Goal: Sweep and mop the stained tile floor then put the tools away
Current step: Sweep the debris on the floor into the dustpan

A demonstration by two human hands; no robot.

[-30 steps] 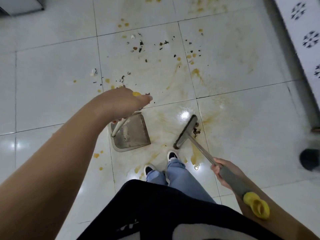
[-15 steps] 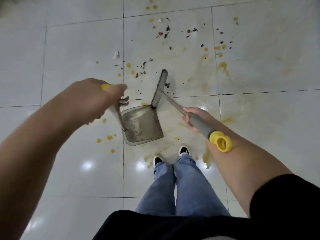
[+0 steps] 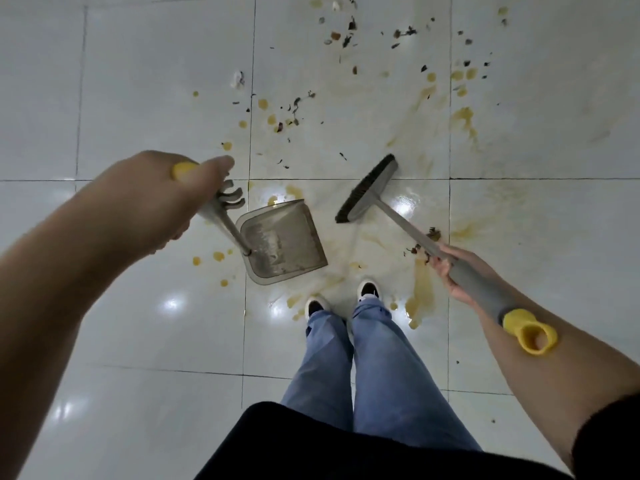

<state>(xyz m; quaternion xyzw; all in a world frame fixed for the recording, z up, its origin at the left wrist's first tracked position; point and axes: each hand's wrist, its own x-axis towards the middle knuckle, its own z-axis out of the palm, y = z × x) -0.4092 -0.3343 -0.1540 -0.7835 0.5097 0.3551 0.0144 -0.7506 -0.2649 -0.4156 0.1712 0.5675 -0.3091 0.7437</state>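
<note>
In the head view, the left hand (image 3: pixel 156 199) was wrapped around the yellow-tipped handle of the dustpan (image 3: pixel 282 242), whose scoop sat on the tile floor (image 3: pixel 138 81) just ahead of the person's shoes (image 3: pixel 343 297), with its open lip turned toward the far side of the floor. The right hand (image 3: pixel 453 275) gripped the grey handle of the broom (image 3: pixel 367 190), fingers curled round it; the broom head rested on the floor just right of the dustpan, apart from it. Sweeping looked barely under way: the dustpan held only a dusty film, and dark crumbs (image 3: pixel 346 36) lay scattered toward the far edge of the floor, with a small clump (image 3: pixel 427 237) beside the broom handle. Yellow stains (image 3: pixel 462 117) and smears spread across several tiles, so mopping seemed not yet begun. No mop was in view, and putting both tools away remained.
</note>
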